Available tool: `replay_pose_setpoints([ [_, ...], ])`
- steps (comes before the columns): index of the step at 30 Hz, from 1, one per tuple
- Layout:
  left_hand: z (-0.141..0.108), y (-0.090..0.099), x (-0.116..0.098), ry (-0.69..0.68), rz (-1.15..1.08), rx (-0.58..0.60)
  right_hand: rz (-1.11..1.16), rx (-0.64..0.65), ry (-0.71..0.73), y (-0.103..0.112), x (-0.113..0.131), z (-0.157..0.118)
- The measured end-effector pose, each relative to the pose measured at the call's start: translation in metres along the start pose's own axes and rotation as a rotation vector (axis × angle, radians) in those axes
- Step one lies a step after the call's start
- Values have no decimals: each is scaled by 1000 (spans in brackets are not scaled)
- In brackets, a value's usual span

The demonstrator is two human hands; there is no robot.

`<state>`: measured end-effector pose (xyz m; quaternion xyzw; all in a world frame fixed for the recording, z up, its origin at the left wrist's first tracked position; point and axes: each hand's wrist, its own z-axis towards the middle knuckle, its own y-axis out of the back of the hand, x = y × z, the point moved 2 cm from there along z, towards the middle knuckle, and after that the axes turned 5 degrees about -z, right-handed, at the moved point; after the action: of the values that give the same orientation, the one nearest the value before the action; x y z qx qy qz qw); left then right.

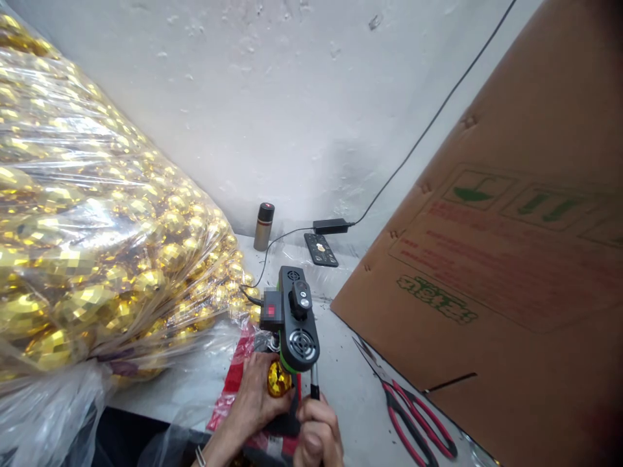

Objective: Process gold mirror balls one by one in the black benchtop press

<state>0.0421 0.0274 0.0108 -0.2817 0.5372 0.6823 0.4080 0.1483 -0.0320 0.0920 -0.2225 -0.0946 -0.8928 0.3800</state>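
My left hand (257, 392) is curled around a small gold mirrored ball (279, 380), which shows between thumb and fingers. My right hand (318, 431) is closed on the black end of a thin metal-shafted tool (315, 384). The shaft goes up beside a black device (298, 324) with two round grilles and green lower edges. Whether the shaft joins this device is hidden. A dark box (271, 310) with a cord sits against the device's left side. Under my left hand lies red plastic packaging (233, 383).
A large clear bag of gold balls (121, 246) fills the left. Against the wall are a gold can (263, 227), a black adapter (332, 226) with its cord, and a phone (320, 250). Red-handled scissors (409, 408) lie beside a big cardboard box (487, 272) at right.
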Motion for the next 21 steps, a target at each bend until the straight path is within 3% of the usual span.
replay_pose_setpoints([
  [3, -3, 5, -2, 25, -24, 29, 4, 59, -206, 5, 25, 37],
  [6, -22, 15, 4, 29, -65, 72, 51, 106, -286, 7, 41, 70],
  [10, -56, 40, 27, -122, -55, 104, 57, 144, -137, 7, 40, 81],
  [12, -58, 55, 35, -179, -4, 99, 59, 144, -73, 6, 38, 76],
  [14, -43, 68, 38, -176, 63, 31, 52, 121, -109, 5, 36, 70],
  [17, 6, 78, 29, -204, 138, -104, 71, 109, -112, 4, 35, 65],
  [21, 73, 72, 13, -170, 74, -36, 81, 133, -39, 5, 32, 64],
])
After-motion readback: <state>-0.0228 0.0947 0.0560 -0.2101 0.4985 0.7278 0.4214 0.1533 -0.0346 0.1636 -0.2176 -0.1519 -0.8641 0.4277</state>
